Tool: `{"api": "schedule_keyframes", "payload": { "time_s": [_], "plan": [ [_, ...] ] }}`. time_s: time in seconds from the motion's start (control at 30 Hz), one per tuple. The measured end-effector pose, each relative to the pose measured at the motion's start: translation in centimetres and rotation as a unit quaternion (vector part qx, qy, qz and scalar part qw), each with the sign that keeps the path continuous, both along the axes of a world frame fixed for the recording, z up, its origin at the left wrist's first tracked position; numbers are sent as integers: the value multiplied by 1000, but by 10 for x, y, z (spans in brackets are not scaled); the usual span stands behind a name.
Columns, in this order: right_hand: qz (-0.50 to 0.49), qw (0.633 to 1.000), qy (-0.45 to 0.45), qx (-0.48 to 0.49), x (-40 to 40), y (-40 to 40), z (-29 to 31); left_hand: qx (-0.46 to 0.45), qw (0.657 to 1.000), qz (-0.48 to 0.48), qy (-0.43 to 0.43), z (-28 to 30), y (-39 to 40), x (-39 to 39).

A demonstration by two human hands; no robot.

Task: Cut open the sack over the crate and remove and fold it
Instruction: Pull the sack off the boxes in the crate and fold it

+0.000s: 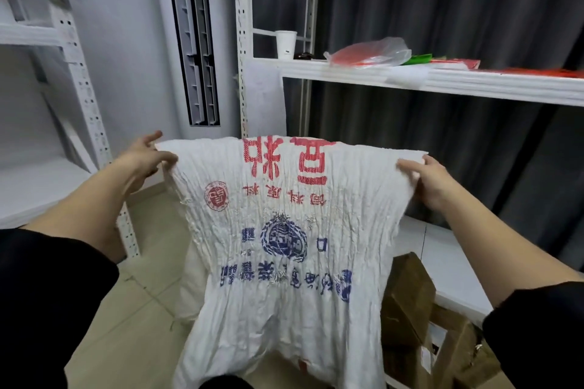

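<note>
Behind everything, dark curtains (442,9) and white metal shelving (410,79) fill the room, the shelf carrying a paper cup (286,44) and a clear bag with something red inside (373,52). Out in front, the sack (284,246) hangs full length in the air, its printed red and blue lettering upside down to the wearer, the lower end draping toward the floor. It looks already free of the crate, which cannot be made out; cardboard boxes (407,303) sit low at the right. Held by its top edge like this, the cloth hangs under its own weight, which suits a first fold. Both hands are well apart: the left hand (145,158) pinches the top left corner, and the right hand (433,180) grips the top right corner.
</note>
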State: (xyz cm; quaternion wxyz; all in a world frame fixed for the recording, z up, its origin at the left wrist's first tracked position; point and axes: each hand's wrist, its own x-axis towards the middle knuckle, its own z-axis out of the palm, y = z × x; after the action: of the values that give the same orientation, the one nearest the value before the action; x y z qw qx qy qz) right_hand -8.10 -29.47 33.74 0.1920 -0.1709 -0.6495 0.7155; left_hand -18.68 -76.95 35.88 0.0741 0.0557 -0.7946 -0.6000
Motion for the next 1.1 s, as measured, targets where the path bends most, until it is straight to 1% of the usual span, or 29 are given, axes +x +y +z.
{"api": "schedule_keyframes", "payload": {
  "time_s": [0.03,0.1,0.17,0.23,0.3,0.33,0.37,0.4,0.47,0.5,0.53,0.63,0.77,0.8,0.83,0.87,0.93,0.97,1.0,1.1],
  "plan": [
    [26,998,-15,55,-1,-2,1,-55,998,-5,10,0,3,3],
    [19,986,-44,159,-3,-5,1,-198,980,11,21,-2,7,9],
    [-41,968,-56,241,-5,-6,1,-319,946,56,20,-5,9,12],
    [-126,944,-58,300,-6,-8,1,-416,901,126,20,-7,6,18],
    [-206,909,-58,358,-4,-9,2,-462,868,177,41,-9,3,18],
    [-216,902,-43,373,-3,-8,1,-457,867,190,61,-11,3,17],
    [-204,905,-16,373,-3,-8,0,-434,877,188,79,-10,4,17],
    [-179,918,15,353,-2,-7,1,-394,898,169,99,-9,5,16],
    [-144,948,57,277,-1,-13,3,-290,942,108,132,-7,9,16],
    [-139,960,73,230,-1,-17,4,-243,955,89,145,-7,12,17],
    [-133,971,82,183,-2,-23,5,-209,961,90,159,-7,16,17],
    [-76,991,73,88,-9,-44,9,-144,967,132,163,-5,32,14],
    [15,999,14,-26,-22,-69,11,-132,971,131,148,-4,59,15],
    [30,999,-11,-35,-23,-76,8,-117,974,127,147,-4,68,16],
    [38,999,-32,-11,-23,-85,6,-95,977,121,147,-5,76,17],
    [40,996,-49,55,-23,-94,5,-73,980,115,145,-6,85,18],
    [42,980,-43,188,-24,-113,6,-50,983,100,146,-6,103,21],
    [50,975,-34,214,-24,-124,8,-48,984,88,149,-6,111,23],
    [62,973,-27,219,-24,-135,11,-47,985,75,148,-5,119,25],
    [53,977,1,205,-33,-164,15,-50,989,25,139,-1,140,33]
  ]
}}
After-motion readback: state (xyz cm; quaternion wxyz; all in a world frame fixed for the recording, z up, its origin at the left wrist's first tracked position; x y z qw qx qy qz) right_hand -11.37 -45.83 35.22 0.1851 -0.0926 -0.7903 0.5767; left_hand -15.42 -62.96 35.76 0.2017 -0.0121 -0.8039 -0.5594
